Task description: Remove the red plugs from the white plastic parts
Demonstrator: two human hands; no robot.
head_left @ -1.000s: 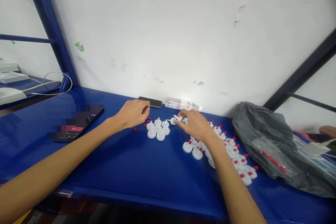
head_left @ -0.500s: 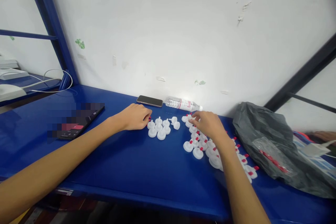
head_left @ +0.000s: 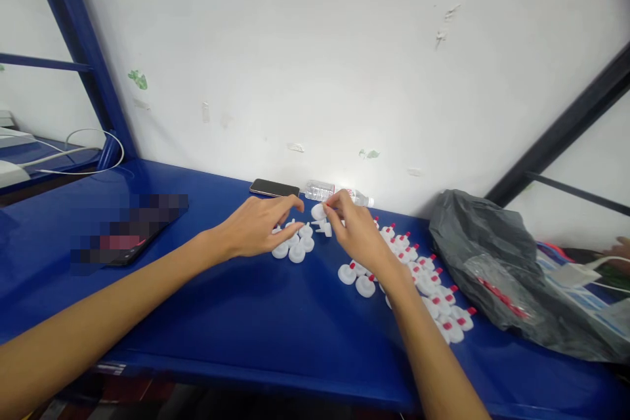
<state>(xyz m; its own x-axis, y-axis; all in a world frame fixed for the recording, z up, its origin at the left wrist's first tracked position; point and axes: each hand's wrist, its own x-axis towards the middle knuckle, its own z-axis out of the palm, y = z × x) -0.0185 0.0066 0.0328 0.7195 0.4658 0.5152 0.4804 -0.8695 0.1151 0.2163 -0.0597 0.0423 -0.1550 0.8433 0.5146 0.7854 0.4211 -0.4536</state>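
My right hand pinches a white nozzle cap between thumb and fingertips, its round base facing left. A trace of red shows at the fingertips. My left hand is open, thumb and index finger spread, with nothing visible between them. Below its thumb stand several plain white nozzle caps in a small group. Another loose white cap lies on its side between the hands. Under and beyond my right forearm spreads a larger group of white caps with red tips, partly hidden by the arm.
On the blue table, a dark phone and a clear bottle lie along the wall. A larger dark device, partly blurred, is at left. To the right sits a grey plastic bag, with a clear packet of red pieces on it.
My right hand has moved left from the red-tipped caps and now holds a white cap near the left hand. My left hand, closed before, has opened. The view has shifted slightly.
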